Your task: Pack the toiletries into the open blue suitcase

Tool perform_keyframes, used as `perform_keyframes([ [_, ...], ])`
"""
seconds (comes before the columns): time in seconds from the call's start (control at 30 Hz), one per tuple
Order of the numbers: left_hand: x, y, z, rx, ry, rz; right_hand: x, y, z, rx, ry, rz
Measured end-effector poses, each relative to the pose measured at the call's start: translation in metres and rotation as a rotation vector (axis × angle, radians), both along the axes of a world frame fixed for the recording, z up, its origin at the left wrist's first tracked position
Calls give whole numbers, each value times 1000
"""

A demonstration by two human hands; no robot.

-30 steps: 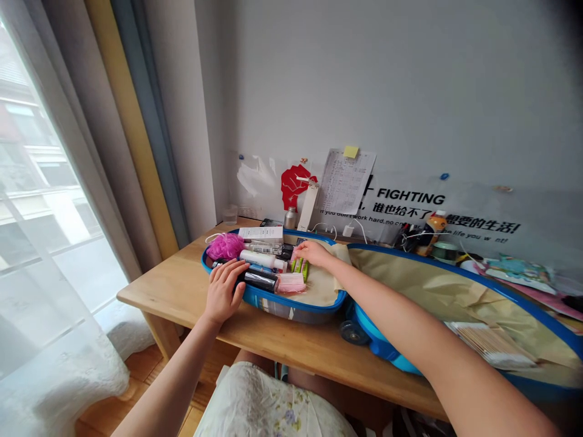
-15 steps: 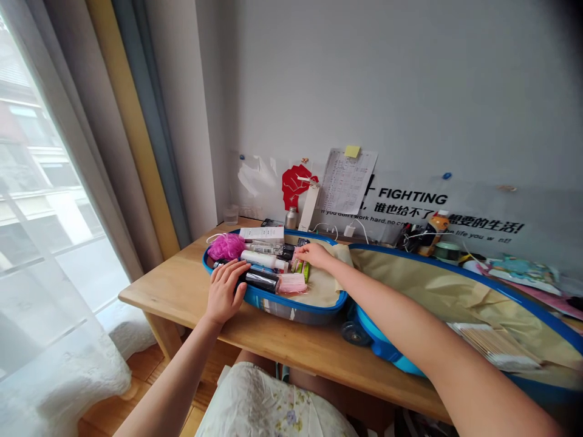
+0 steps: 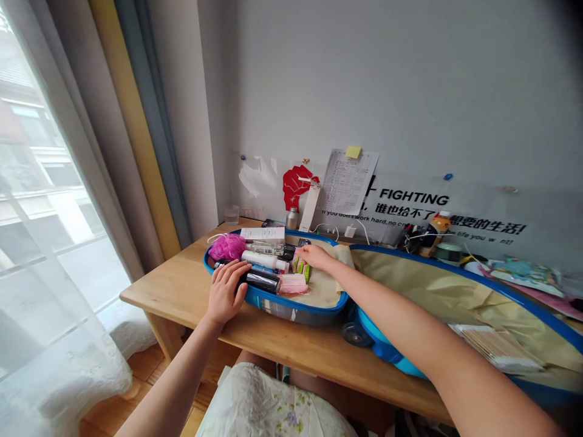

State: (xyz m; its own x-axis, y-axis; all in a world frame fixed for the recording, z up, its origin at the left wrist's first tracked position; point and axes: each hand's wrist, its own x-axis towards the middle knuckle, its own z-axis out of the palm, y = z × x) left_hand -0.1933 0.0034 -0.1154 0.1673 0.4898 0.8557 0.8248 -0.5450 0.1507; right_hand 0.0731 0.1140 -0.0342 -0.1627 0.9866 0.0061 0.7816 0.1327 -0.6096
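On desk: open blue case (image 3: 291,303). Left hand (image 3: 223,292) spread, braced on near rim as before. Right hand (image 3: 315,256) shifted slightly among green packets (image 3: 299,267); grip cannot tell. Contents unchanged.

Grey wall (image 3: 410,91), curtained window (image 3: 50,200) (bright), wooden desk (image 3: 182,291)

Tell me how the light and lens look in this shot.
Head view: daylight through the sheer white curtain blows out the left side; the open blue suitcase and both hands stay evenly lit and sharp; wide-angle stretch bends the frame edges, darkening the right corners.
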Motion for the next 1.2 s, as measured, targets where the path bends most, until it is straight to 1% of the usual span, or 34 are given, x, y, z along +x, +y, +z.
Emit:
perform_keyframes([
  [0.1,0,1,-1,-6,2,2,1,6,0,3,42,-65],
  [0.2,0,1,0,13,1,-3,2,11,0,-5,100,-85],
  [0.4,1,0,0,-2,0,0,3,10,-1,24,231,-26],
  [0.6,0,0,0,-3,0,10,5,9,-3,30,264,26],
  [0.87,-1,1,-1,5,12,2,4,4,-4,-4,216,73],
  [1.03,-1,1,-1,6,12,8,4,0,-3,-19,109,67],
  [1.2,0,0,0,9,8,-1,3,-7,3,3,-26,49],
])
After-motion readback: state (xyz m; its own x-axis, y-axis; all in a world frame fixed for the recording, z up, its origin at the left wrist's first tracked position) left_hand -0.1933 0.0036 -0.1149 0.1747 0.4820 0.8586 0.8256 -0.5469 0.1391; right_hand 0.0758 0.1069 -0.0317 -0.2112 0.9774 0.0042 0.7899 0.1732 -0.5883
